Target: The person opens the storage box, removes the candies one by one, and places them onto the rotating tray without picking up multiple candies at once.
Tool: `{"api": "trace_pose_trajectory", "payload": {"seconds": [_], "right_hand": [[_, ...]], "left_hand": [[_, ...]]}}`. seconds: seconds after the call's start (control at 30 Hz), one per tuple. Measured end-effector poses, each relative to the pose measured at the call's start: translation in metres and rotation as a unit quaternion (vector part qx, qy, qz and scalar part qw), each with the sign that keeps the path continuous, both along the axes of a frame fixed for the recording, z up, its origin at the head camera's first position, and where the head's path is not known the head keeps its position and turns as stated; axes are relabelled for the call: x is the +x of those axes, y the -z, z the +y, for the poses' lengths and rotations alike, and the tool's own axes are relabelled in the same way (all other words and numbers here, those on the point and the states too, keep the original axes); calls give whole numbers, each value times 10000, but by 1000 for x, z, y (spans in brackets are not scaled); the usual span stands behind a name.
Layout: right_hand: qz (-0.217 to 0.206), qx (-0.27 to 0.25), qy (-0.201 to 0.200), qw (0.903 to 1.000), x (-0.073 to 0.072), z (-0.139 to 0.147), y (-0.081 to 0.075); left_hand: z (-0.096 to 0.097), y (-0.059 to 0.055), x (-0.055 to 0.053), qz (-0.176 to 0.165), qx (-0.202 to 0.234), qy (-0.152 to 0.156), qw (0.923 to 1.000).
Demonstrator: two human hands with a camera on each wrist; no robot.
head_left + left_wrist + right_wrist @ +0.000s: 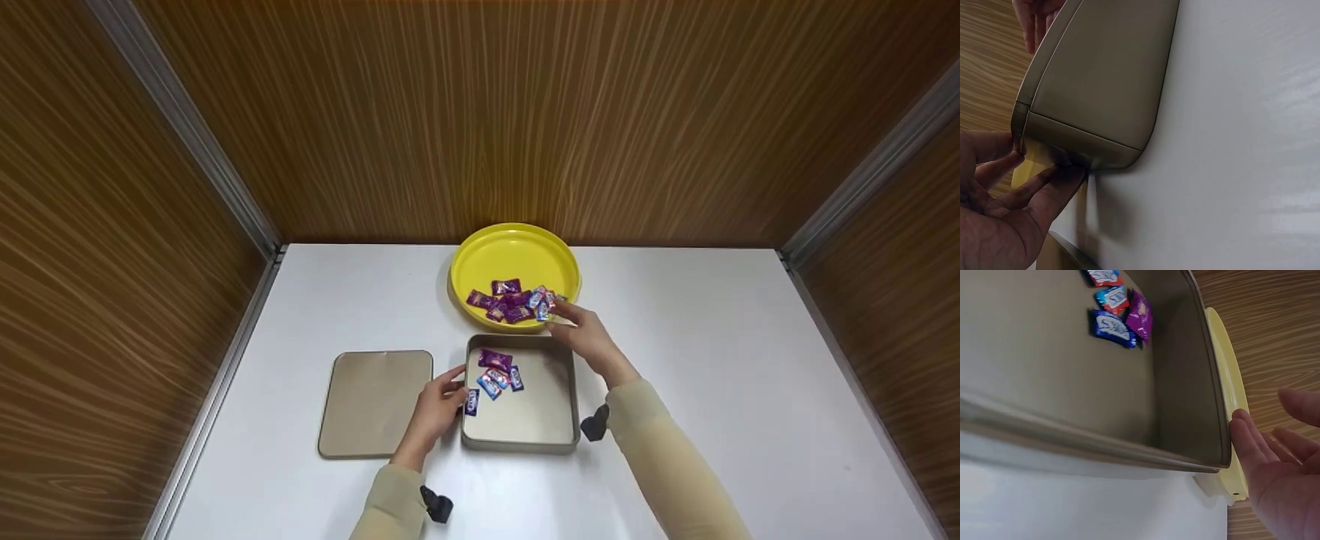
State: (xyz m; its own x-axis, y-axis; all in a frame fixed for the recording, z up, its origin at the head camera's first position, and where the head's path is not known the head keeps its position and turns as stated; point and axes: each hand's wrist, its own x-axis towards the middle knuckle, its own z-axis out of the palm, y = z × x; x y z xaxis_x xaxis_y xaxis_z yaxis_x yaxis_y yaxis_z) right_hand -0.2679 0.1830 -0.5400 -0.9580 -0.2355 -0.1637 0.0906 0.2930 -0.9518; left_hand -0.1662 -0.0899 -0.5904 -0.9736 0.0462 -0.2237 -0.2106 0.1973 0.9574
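My left hand [436, 409] is at the left wall of an open square tin [532, 431], thumb near the rim and fingers against the outer side. The left wrist view shows its fingertips touching the tin's corner. A dark blue wrapped candy [472, 402] lies by that wall, near the thumb. Inside the tin are a purple candy [495, 359] and several blue and red ones [1112, 298]. My right hand [589, 341] reaches over the tin's far right corner to a yellow round tray [514, 259], its fingertips beside blue-and-red candies [541, 300]. Its fingers look loosely extended, thumb apart.
Several purple candies [517, 311] lie in the near part of the yellow tray. A flat tin lid [375, 405] rests on the white table [720, 360] left of the tin. Wood-patterned panels [480, 135] stand behind and at both sides.
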Motion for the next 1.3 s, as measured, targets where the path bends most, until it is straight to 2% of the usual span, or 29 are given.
{"api": "trace_pose_trajectory", "payload": {"seconds": [0.33, 0.47, 0.6, 0.67, 0.7, 0.8, 0.9, 0.93, 1.03, 1.17, 1.3], "right_hand": [[105, 534, 32, 9985, 10, -9, -2], [195, 619, -202, 9977, 14, -14, -2], [421, 846, -718, 9929, 21, -18, 0], [650, 1100, -1067, 9861, 24, -19, 2], [737, 1213, -1239, 9821, 26, -21, 2], [937, 1568, -1698, 9684, 31, -25, 3], [905, 1793, -2114, 9565, 36, -30, 4], [909, 1864, -2231, 9525, 38, -31, 4], [1033, 2101, -2547, 9383, 42, -36, 4], [1319, 2610, -2920, 9106, 47, -42, 4], [1405, 3059, -3247, 8839, 52, -48, 5]], "left_hand": [[-1, 0, 0, 28, -52, -11, 10000], [-3, 0, 0, -3, -40, -31, 10000], [-3, 1, 0, 18, -32, -16, 10000], [-3, -1, 1, 118, 33, 4, 9999], [-3, -8, 4, 167, 65, 25, 9998], [-3, -7, 5, 273, 164, 58, 9995], [-3, -6, 4, 214, 155, 44, 9996], [-3, 1, 2, 191, 134, 27, 9997], [-4, 0, 2, 137, 90, 14, 9999], [-4, -1, 3, 128, 41, 21, 9999], [-4, 0, 2, 129, 75, 17, 9999]]}}
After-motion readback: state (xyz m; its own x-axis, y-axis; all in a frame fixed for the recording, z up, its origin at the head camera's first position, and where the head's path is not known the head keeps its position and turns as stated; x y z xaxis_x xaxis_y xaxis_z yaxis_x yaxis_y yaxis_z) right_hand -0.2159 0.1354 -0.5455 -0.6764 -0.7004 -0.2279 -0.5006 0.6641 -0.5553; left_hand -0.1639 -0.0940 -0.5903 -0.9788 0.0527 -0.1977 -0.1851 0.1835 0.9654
